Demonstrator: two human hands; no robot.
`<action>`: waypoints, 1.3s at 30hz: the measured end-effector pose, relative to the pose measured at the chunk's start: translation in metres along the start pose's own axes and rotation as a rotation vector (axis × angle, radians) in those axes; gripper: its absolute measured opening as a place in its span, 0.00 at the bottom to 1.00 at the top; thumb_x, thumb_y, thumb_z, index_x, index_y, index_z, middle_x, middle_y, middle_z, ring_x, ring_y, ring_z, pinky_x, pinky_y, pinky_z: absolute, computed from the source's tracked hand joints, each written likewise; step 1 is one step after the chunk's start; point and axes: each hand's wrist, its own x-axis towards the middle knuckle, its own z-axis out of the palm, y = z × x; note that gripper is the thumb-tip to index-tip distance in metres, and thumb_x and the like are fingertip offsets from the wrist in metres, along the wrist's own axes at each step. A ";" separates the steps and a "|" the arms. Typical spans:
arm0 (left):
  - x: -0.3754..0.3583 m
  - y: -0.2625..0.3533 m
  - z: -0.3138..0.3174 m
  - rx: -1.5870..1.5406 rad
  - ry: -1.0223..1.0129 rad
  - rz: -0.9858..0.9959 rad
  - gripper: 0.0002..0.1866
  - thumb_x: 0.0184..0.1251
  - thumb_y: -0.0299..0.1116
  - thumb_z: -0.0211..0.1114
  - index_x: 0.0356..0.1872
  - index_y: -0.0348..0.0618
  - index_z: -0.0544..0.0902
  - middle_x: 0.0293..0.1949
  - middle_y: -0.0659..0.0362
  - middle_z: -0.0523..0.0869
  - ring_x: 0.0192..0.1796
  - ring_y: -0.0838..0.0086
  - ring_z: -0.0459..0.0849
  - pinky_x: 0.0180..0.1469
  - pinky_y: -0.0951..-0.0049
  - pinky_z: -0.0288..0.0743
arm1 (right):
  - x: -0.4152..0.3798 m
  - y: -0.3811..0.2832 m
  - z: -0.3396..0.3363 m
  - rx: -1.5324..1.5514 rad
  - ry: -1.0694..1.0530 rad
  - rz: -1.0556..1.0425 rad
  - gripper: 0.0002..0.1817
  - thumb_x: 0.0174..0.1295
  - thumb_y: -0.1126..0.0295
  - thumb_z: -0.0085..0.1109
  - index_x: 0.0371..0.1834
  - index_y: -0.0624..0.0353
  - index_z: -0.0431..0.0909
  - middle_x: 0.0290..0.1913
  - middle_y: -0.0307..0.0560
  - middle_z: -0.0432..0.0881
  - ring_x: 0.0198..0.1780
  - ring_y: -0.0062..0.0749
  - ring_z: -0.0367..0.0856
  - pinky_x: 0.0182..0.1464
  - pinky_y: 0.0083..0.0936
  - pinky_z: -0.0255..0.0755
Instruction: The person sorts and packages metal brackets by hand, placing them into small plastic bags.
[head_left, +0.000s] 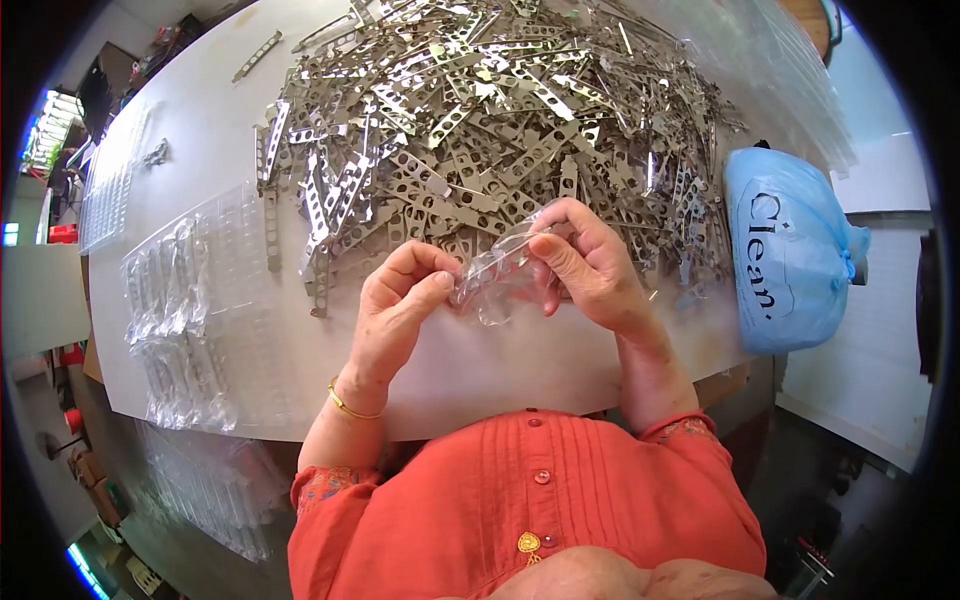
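A clear plastic piece [495,283] is stretched between my two hands, just in front of the heap of perforated metal strips [480,130]. My left hand [405,300] pinches its left end between thumb and fingertips. At the other end, my right hand [590,265] grips the plastic near its top, with thumb and forefinger bent together. Whether a metal strip lies inside the plastic, I cannot make out.
Clear trays with wrapped pieces [180,290] lie at the left. A blue bag marked "Clean" [790,250] sits at the right edge. Clear plastic sheets [775,70] lie at the back right, a lone metal strip [257,57] at the back left.
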 end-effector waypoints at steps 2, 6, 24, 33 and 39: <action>0.001 0.000 -0.003 0.017 -0.006 0.005 0.07 0.76 0.28 0.61 0.48 0.36 0.80 0.41 0.61 0.85 0.43 0.79 0.81 0.50 0.75 0.77 | 0.000 0.000 0.000 -0.002 -0.024 0.004 0.09 0.77 0.63 0.55 0.47 0.58 0.72 0.28 0.38 0.77 0.21 0.17 0.75 0.23 0.16 0.71; 0.001 0.006 0.001 -0.078 -0.009 -0.006 0.06 0.76 0.28 0.60 0.46 0.37 0.79 0.41 0.60 0.86 0.41 0.78 0.83 0.47 0.75 0.78 | -0.001 -0.005 -0.002 0.048 -0.056 0.029 0.09 0.77 0.63 0.54 0.47 0.58 0.72 0.28 0.38 0.78 0.21 0.18 0.75 0.22 0.16 0.71; -0.001 0.012 0.008 -0.151 0.116 0.077 0.09 0.81 0.30 0.52 0.54 0.38 0.71 0.47 0.52 0.85 0.36 0.74 0.86 0.42 0.73 0.82 | 0.005 0.005 0.000 0.087 0.188 -0.171 0.11 0.78 0.62 0.53 0.46 0.59 0.69 0.27 0.39 0.77 0.18 0.20 0.76 0.21 0.18 0.72; 0.001 -0.002 0.003 0.022 0.095 0.097 0.12 0.73 0.27 0.65 0.52 0.36 0.75 0.46 0.55 0.84 0.38 0.75 0.85 0.42 0.71 0.81 | 0.003 0.003 0.003 0.020 0.145 -0.160 0.11 0.78 0.62 0.53 0.46 0.59 0.70 0.28 0.39 0.77 0.19 0.19 0.75 0.22 0.17 0.72; 0.001 0.002 0.006 0.067 0.146 0.171 0.05 0.72 0.22 0.66 0.42 0.37 0.78 0.44 0.58 0.85 0.41 0.81 0.82 0.45 0.78 0.77 | 0.004 0.006 0.004 0.024 0.127 -0.147 0.11 0.78 0.62 0.53 0.46 0.59 0.70 0.27 0.39 0.77 0.18 0.18 0.73 0.21 0.17 0.72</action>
